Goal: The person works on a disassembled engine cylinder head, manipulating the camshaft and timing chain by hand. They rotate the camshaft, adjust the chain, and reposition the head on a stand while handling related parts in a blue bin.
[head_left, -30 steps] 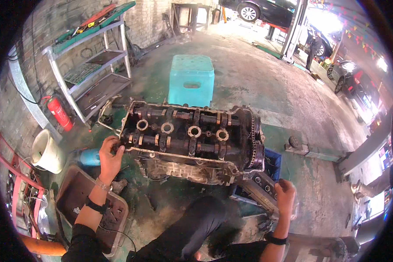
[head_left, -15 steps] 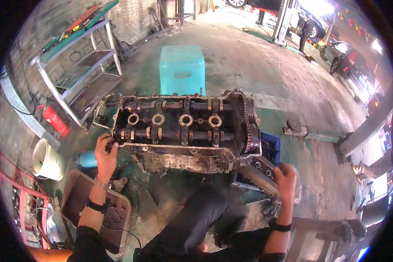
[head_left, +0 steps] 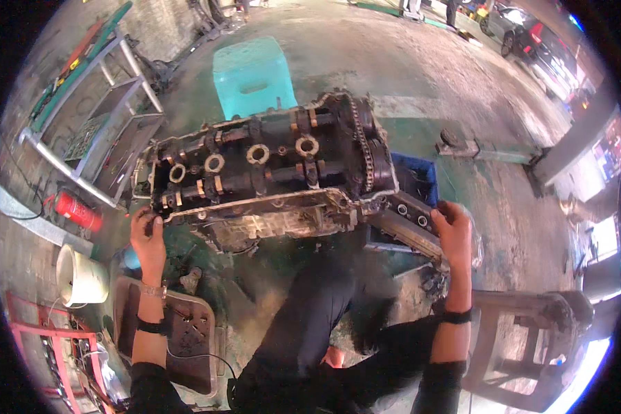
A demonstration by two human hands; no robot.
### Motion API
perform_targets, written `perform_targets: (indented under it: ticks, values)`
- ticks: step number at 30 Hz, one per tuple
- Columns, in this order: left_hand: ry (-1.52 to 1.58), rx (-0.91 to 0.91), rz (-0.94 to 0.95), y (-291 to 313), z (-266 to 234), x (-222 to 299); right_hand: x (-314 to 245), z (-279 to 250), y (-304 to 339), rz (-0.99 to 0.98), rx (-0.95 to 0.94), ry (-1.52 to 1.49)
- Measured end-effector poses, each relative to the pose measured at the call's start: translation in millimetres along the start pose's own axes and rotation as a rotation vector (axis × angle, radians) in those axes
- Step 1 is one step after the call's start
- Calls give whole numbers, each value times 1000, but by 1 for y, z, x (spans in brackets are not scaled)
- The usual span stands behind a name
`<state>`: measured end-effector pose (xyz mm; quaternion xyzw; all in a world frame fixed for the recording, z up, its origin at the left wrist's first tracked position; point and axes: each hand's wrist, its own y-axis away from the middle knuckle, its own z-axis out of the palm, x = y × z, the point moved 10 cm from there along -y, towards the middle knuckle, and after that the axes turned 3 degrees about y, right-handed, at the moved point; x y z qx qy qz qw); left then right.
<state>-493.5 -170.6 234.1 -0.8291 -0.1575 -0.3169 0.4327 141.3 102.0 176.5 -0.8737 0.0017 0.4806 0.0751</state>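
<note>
A greasy engine [head_left: 255, 165] with its top uncovered lies before me. Camshafts, round plug-hole rings and a timing chain [head_left: 363, 148] at its right end are exposed. At the engine's near left corner my left hand [head_left: 148, 238] is closed, thumb and fingers on the edge; the exact hold is partly hidden. My right hand [head_left: 452, 231] is closed round the upper end of a long dark valve cover [head_left: 407, 219] with round holes. That cover slants beside the engine's right end, over a blue crate [head_left: 421, 181]. Part of it is hidden behind my hand.
Beyond the engine stands a turquoise stool [head_left: 253, 76]. A shelf cart [head_left: 110, 117], a fire extinguisher [head_left: 78, 210] and a white bucket [head_left: 81, 277] are on the left. A brown tray [head_left: 193, 359] lies near my left forearm, and a worn stool [head_left: 510, 345] stands at lower right.
My view has turned and tilted, so the engine appears slanted and higher up. Both hands keep their places, the left at the engine corner and the right at the valve cover.
</note>
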Motion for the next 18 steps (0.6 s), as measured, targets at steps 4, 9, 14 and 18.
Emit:
perform_targets:
  ticks: [4,9,14,18]
  values:
    - [-118,-3,99,-2,-3,1,-4,-3,0,-30,-14,18]
    - [-35,32,-9,1,-5,-5,-11,-15,1,-26,1,-25]
    - [-74,193,81,6,-20,30,-9,-40,-2,10,42,-90]
    - [69,211,156,7,-21,70,-1,-57,-1,116,80,-115]
